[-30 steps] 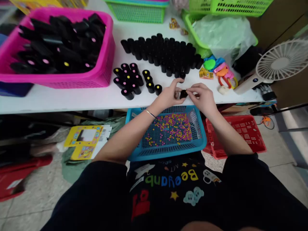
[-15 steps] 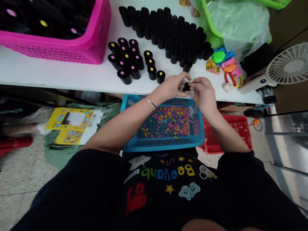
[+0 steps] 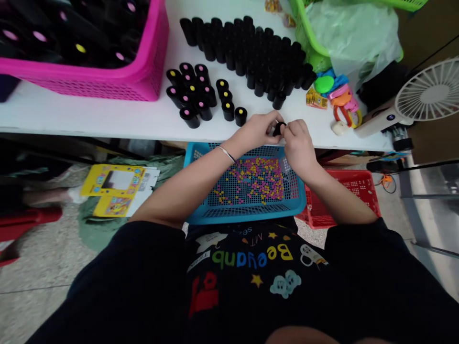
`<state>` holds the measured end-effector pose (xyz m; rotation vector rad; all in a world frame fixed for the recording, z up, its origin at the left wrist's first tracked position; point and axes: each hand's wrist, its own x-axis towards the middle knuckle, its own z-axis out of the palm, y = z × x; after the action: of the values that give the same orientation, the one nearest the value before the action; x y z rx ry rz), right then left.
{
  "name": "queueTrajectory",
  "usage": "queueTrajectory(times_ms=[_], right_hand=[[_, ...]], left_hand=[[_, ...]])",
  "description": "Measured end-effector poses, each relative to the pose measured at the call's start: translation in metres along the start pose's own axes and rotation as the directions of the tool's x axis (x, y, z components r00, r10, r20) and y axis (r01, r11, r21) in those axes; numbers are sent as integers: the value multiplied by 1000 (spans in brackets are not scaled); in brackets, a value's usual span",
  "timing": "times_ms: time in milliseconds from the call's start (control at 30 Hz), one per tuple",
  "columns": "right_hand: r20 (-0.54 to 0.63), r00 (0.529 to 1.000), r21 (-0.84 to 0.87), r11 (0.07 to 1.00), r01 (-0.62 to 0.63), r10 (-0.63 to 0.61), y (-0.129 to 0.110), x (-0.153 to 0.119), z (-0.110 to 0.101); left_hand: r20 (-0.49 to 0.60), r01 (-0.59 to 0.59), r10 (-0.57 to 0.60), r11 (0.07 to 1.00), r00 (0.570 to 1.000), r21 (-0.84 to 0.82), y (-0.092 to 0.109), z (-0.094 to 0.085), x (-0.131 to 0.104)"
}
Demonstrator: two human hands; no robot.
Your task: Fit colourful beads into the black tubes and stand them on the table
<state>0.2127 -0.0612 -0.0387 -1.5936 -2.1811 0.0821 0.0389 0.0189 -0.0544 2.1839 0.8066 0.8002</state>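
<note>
Black cylinder (image 3: 278, 129) — round-ended — in left hand (image 3: 258, 129)

Behind one blue basket (image 3: 247, 217) stand four yellow-dotted black tubes (image 3: 228, 113), in a separate group; to its far left is one pink basket (image 3: 107, 86); to its far right, one portable fan (image 3: 429, 93).

Just 1 cam, worn on the person's head, looked fwd & steeply down. The shirt (image 3: 236, 306) filled the near part, v. close to the lens; L hand (image 3: 263, 126) & R hand (image 3: 299, 145) sat approx. mid-view, a bit farther off. White tabletop (image 3: 107, 114) spanned the far part, w/ pink basket (image 3: 107, 83) cropped far L & fan (image 3: 426, 93) at R edge.
</note>
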Motion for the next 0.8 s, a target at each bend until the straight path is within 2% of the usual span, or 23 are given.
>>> queueTrajectory(times_ms=[133,233,267,300,400,433,467,533,567,633,667,700,733,800], right_hand=[[61,998,-27,1000,-10,11,-3,17,-6],[214,976,-48,998,-36,45,-4,35,-30],[220,974,-42,998,-53,61,-3,40,-42],[188,979,-30,997,-71,75,-2,44,-56],[-48,993,34,994,-106,107,-4,40,-90],[-72,991,57,992,-110,114,-7,34,-95],[-36,993,78,991,-112,115,-11,27,-96],[188,978,109,988,-114,92,-24,9,-86],[341,938,111,988,-110,67,-30,0,-75],[617,787,82,992,-93,23,-41,-16,-48],[701,713,41,996,-85,32,-45,-21,-34],[749,660,-6,997,-81,58,-47,-26,-21],[771,631,-47,996,-81,87,-48,-29,-10],[774,620,-96,991,-91,132,-47,-33,6]], left_hand=[[19,-4,3,998,1000,55,6,-1,-1],[54,-17,11,994,998,107,12,-3,-2],[55,-18,11,991,998,135,14,-4,-3],[54,-18,9,986,999,168,16,-4,-4],[51,-14,-1,955,999,297,25,-9,-9],[45,-7,-8,940,999,342,28,-12,-11],[32,3,-17,923,999,384,32,-16,-13],[-21,45,-40,891,999,451,37,-26,-18],[-53,73,-55,878,997,473,38,-33,-21],[-104,131,-90,854,990,503,37,-46,-24],[-124,159,-110,843,986,514,35,-53,-25],[-139,185,-130,832,982,523,32,-59,-27],[-152,209,-150,821,977,531,29,-65,-27],[-169,248,-185,802,968,544,24,-73,-29]])
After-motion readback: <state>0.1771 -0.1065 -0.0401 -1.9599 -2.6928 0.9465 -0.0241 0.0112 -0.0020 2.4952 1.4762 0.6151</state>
